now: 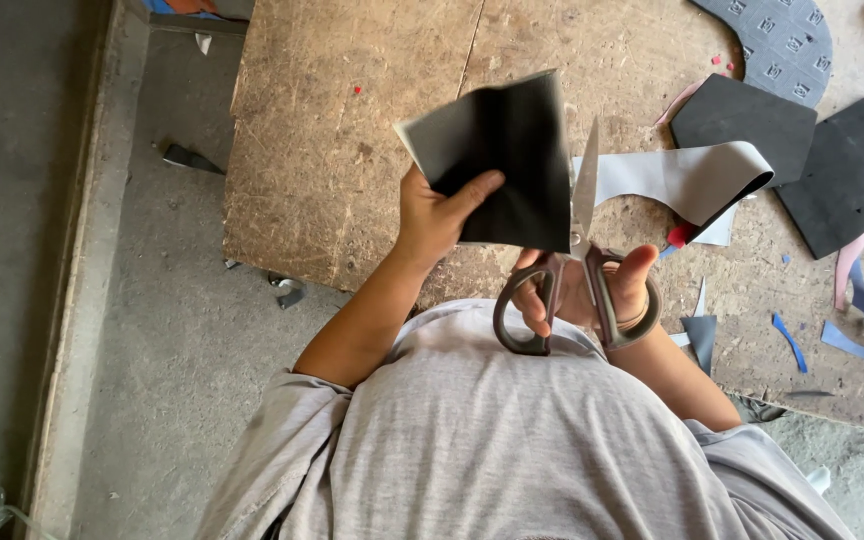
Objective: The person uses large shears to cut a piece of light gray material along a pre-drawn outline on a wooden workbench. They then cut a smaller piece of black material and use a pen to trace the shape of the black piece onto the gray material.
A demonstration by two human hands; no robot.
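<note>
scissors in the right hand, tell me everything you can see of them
The scissors are large, with dark grey-brown loop handles and pale metal blades. The right hand holds them by the handles, its fingers through the loops. The blades point up and away from the body, open, cutting along the right edge of the black sheet that the left hand holds.

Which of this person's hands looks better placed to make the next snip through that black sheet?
Probably the right hand: its fingers sit in the handles of the scissors, whose blades are open against the edge of the black sheet. The left hand is occupied pinching the sheet to hold it up.
</note>
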